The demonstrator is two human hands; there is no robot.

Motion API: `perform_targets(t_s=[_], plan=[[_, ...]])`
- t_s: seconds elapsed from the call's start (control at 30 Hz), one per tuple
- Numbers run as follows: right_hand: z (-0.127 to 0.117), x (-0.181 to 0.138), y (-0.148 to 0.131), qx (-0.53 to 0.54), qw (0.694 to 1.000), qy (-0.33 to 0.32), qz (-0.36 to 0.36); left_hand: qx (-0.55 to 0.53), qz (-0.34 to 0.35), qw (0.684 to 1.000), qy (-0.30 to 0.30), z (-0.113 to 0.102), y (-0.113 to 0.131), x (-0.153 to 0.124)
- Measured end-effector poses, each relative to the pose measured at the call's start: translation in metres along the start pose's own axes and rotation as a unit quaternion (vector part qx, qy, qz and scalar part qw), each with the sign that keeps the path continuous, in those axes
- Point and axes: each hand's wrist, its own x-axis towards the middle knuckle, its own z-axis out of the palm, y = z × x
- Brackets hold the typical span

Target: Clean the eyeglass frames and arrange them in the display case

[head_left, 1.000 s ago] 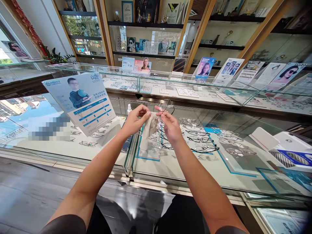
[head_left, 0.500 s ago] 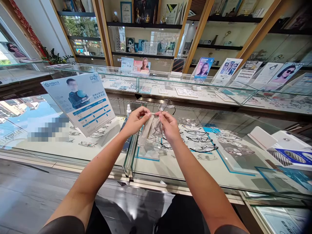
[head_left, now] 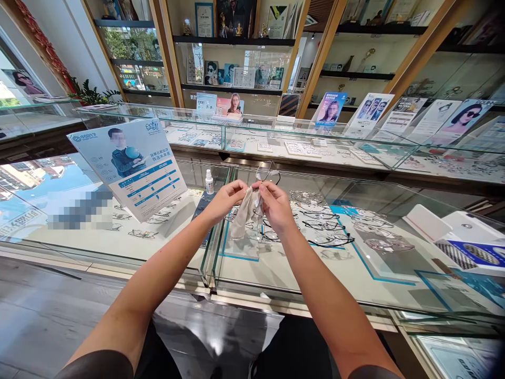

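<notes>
My left hand (head_left: 224, 202) pinches a pale grey cleaning cloth (head_left: 241, 217) at its top, and the cloth hangs down between my hands. My right hand (head_left: 276, 206) is closed on a pair of thin black-framed glasses (head_left: 266, 171), whose lenses stick up above my fingers. Both hands meet fingertip to fingertip over the glass display counter (head_left: 371, 263). The part of the glasses inside my right hand is hidden.
A small white spray bottle (head_left: 209, 182) stands on the counter just left of my hands. A tilted blue-and-white poster stand (head_left: 130, 166) sits further left. Several glasses frames (head_left: 323, 231) lie under the glass. White boxes (head_left: 453, 231) sit at the right. A second counter and shelves stand behind.
My hands have drawn closer together and the cloth, spread wider a second ago, now hangs bunched into a narrow strip. The glasses stay in my right hand.
</notes>
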Motion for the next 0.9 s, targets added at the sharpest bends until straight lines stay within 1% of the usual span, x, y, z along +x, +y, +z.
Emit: perform_targets(t_s=[0.13, 0.27, 0.37, 0.47, 0.63, 0.77, 0.9], plan=[[-0.002, 0.001, 0.003, -0.014, 1.000, -0.002, -0.022, -0.046, -0.079, 0.996, -0.022, 0.004, -0.005, -0.001], [-0.003, 0.002, 0.006, -0.028, 0.999, -0.011, -0.042, -0.079, -0.121, 0.987, -0.064, 0.007, -0.008, -0.002], [-0.004, 0.002, 0.007, -0.035, 0.998, -0.010, -0.049, -0.082, -0.126, 0.985, -0.087, 0.007, -0.008, -0.003], [-0.003, 0.002, 0.006, -0.027, 0.999, -0.013, -0.044, -0.070, -0.135, 0.984, -0.097, 0.005, -0.009, -0.005], [0.001, 0.000, 0.001, -0.009, 1.000, -0.028, -0.008, -0.085, -0.124, 0.984, -0.091, 0.006, -0.013, -0.005], [0.002, -0.001, -0.001, 0.021, 0.999, -0.034, 0.017, -0.101, -0.142, 0.977, -0.125, 0.006, -0.011, -0.005], [0.002, 0.001, -0.001, 0.041, 0.998, -0.030, 0.040, -0.095, -0.140, 0.977, -0.133, 0.004, -0.009, -0.006]])
